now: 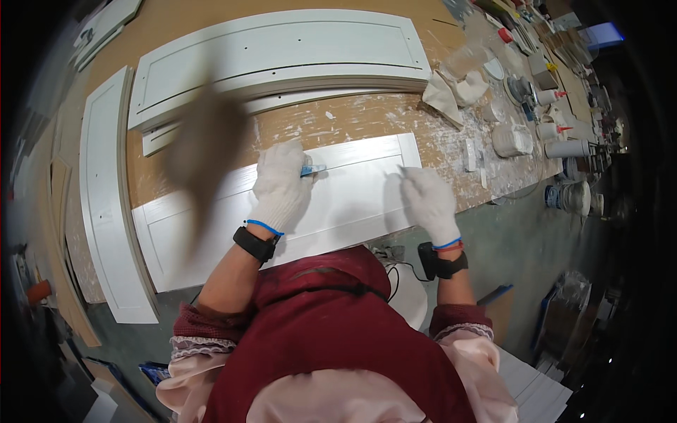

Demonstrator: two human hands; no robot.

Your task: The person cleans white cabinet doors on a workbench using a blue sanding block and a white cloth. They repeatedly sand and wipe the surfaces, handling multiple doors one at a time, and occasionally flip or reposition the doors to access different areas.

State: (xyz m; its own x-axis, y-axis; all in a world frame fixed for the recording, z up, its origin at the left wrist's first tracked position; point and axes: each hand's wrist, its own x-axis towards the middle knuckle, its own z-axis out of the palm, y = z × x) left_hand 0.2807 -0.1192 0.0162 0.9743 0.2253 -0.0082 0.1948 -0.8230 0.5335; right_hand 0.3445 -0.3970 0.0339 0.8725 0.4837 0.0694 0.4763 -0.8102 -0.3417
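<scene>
A white framed door panel lies flat on the workbench in front of me. My left hand, in a white knit glove, is closed around a small blue-handled tool whose tip rests on the panel's inner groove. My right hand, also gloved, presses flat on the panel's right part with fingers spread. Both wrists wear black bands. A blurred brown shape hangs close to the camera on the left and hides part of the panel.
Two more white panels lie on the bench: a large one at the back, a narrow one on the left. Tubs, bottles, rags and tools crowd the bench's right end. The brown bench top is paint-spattered.
</scene>
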